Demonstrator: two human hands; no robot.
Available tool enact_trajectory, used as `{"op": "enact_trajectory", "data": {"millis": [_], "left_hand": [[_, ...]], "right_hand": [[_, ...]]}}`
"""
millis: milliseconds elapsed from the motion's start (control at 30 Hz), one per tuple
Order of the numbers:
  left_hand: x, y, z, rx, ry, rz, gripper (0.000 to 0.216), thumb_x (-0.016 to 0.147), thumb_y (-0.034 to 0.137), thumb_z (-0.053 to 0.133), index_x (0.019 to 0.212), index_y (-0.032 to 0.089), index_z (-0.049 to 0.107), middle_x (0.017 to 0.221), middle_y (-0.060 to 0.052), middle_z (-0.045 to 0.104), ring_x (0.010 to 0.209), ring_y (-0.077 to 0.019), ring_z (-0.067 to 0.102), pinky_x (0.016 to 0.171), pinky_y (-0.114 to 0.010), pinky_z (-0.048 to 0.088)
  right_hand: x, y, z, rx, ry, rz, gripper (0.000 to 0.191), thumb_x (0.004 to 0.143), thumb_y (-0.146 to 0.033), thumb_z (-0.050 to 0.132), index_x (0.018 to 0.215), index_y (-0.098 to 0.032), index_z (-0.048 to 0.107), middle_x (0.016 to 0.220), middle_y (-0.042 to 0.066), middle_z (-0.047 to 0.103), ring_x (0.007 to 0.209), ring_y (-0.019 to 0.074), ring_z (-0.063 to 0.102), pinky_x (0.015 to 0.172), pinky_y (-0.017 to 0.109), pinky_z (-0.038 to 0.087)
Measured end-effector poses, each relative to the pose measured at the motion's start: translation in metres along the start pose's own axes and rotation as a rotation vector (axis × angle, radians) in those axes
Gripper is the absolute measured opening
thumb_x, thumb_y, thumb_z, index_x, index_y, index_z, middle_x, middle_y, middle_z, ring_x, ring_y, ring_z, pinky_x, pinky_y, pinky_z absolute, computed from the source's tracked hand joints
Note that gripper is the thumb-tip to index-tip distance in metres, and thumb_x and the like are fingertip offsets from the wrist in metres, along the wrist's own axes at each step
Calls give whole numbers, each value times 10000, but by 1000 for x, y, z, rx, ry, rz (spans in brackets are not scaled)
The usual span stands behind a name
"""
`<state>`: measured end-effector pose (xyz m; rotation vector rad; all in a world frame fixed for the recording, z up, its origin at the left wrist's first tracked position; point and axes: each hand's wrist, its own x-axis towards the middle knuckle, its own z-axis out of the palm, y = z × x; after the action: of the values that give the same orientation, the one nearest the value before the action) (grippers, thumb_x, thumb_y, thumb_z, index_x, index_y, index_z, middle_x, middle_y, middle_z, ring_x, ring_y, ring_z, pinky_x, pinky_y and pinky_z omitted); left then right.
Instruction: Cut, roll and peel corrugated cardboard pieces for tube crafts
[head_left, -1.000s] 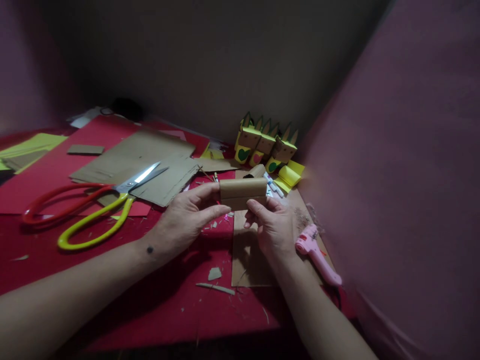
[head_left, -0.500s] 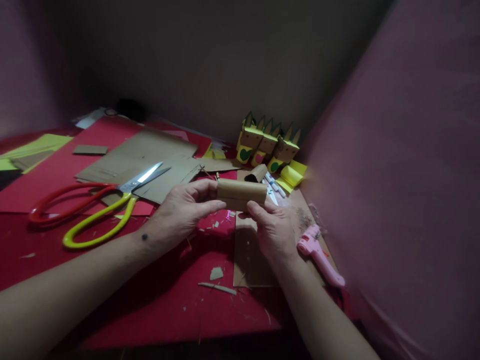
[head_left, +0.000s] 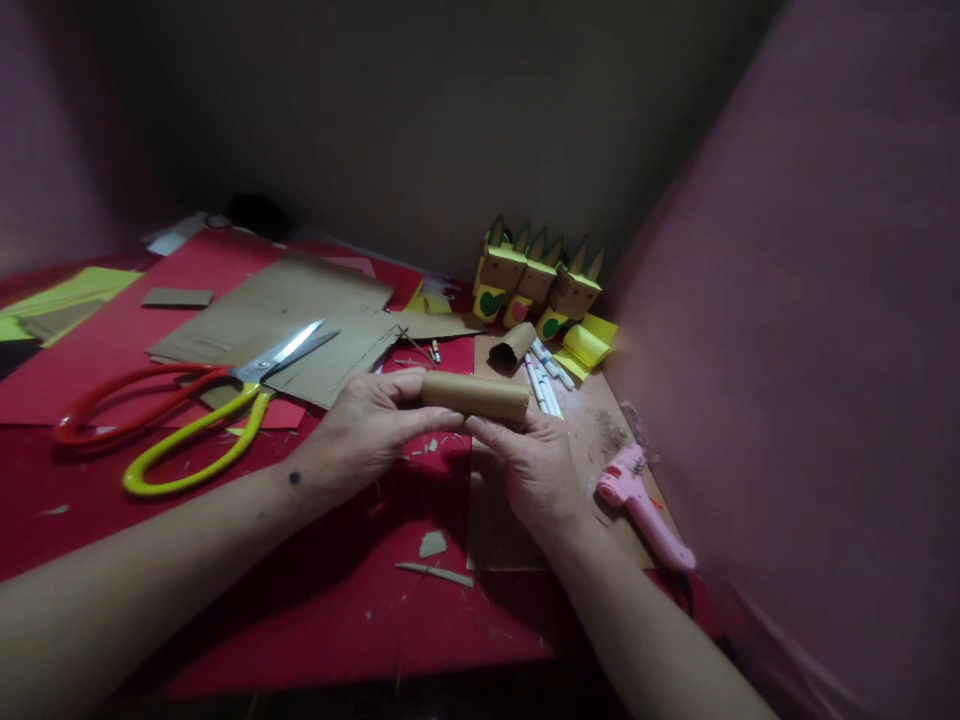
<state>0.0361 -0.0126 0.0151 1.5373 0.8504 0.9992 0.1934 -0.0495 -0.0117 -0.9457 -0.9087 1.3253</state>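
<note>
A rolled brown cardboard tube (head_left: 475, 396) lies level in front of me, held at both ends. My left hand (head_left: 366, 435) pinches its left end between thumb and fingers. My right hand (head_left: 526, 465) supports the right end from below with curled fingers. Under the hands is a red paper sheet (head_left: 315, 590) strewn with small cardboard scraps, and a flat brown cardboard piece (head_left: 495, 520) lies beneath my right hand.
Large scissors with red and yellow handles (head_left: 180, 415) lie to the left on cardboard sheets (head_left: 285, 310). A pink glue gun (head_left: 646, 505) lies at the right. Several yellow-and-brown paper boxes (head_left: 536, 285), a smaller cardboard roll (head_left: 516, 345) and pens (head_left: 541, 380) are behind. A pink wall (head_left: 810, 350) closes the right side.
The cardboard piece has been rolled from a wider folded shape into a narrower tube and lowered slightly. Both hands have kept hold of it.
</note>
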Motion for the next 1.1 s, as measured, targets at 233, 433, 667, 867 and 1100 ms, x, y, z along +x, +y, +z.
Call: {"op": "enact_trajectory", "data": {"millis": [233,433,667,867,1100], "left_hand": [[-1,3,4,48,9,10,251,719,258,727,963,245,782,985,-27,769,976,-261,685,978,-373,497],[-1,4,1,42,63,7,246,692,277,763,932,230,785,953,-26,773,954,-259,693,957,-352,506],[3,-4,6,-133,12,-130,320,670,299,811,977,217,778,842,-39,781,930,-262,705,954,-370,514],[0,3,7,-110,0,-102,285,681,256,784,965,225,783,955,-43,778,987,-256,697,986,-360,495],[4,-8,5,3,8,-105,362,673,343,789,1003,196,767,960,-66,774,954,-277,696,948,-402,506]], "right_hand": [[-2,1,1,-7,39,-26,166,674,-251,795,833,-217,762,741,-5,713,581,131,626,565,289,560],[0,-3,-2,-84,-20,-164,171,700,-199,778,859,-264,781,868,-22,756,851,171,687,880,348,540],[0,1,-1,-128,20,-230,107,751,-223,729,847,-239,775,879,-1,744,937,199,675,909,362,526],[-2,-2,-2,-63,-38,-77,235,673,-300,791,894,-230,755,867,13,720,697,162,650,559,283,558],[2,3,-3,14,95,-69,223,659,-237,788,879,-225,758,743,-9,715,625,156,648,592,298,551]]}}
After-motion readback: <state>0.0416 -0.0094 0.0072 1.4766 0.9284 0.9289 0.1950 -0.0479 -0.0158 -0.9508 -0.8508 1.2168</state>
